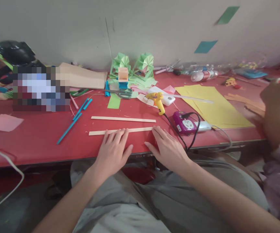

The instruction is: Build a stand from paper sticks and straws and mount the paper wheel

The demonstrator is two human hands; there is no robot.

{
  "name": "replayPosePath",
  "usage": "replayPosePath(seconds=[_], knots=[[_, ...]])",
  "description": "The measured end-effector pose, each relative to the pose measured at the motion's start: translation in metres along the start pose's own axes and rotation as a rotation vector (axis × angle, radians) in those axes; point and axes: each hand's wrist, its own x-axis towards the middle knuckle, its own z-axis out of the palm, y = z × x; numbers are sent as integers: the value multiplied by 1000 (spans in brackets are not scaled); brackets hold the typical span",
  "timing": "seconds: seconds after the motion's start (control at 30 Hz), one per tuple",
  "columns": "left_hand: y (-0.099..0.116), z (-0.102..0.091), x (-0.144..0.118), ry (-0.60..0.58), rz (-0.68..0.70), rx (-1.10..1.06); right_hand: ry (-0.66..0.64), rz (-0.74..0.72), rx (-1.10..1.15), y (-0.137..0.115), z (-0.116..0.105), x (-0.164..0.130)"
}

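Wooden strip (98,132), the nearer of two, lies flat on the red table (33,136). Both hands rest open and flat, holding nothing: left hand (112,152) fingertips touch it; right hand (169,149) sits at its 3 o'clock end. Second strip (123,119) lies at 12 o'clock, glue gun (157,101) at 1 o'clock.

A yellow glue gun (157,102) lies on the red table (33,136), near a purple plug box (185,123). Yellow paper sheets (212,105) lie to the right. Scissors (123,93) rest in front of green paper fans (132,64). Blue sticks (75,119) lie to the left, near a pink paper (3,122).
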Motion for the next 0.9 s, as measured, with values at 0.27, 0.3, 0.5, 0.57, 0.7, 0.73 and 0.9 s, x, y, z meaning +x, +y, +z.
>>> replayPosePath(seconds=[0.27,0.3,0.5,0.57,0.7,0.73,0.9], knots=[[-25,-8,-18,-85,17,-9,-9,-32,-17,4,-6,9],[-25,-8,-20,-83,0,1,-10,-30,-18,4,-6,10],[-29,-5,-31,-36,-102,80,-29,-21,-29,4,-7,12],[-31,-3,-34,0,-112,94,-33,-19,-33,4,-7,13],[-35,-3,-36,67,-128,107,-31,-25,-41,3,-7,14],[-36,-4,-37,72,-136,114,-27,-29,-44,3,-7,14],[-38,-6,-38,56,-174,147,-20,-44,-65,3,-6,15]])
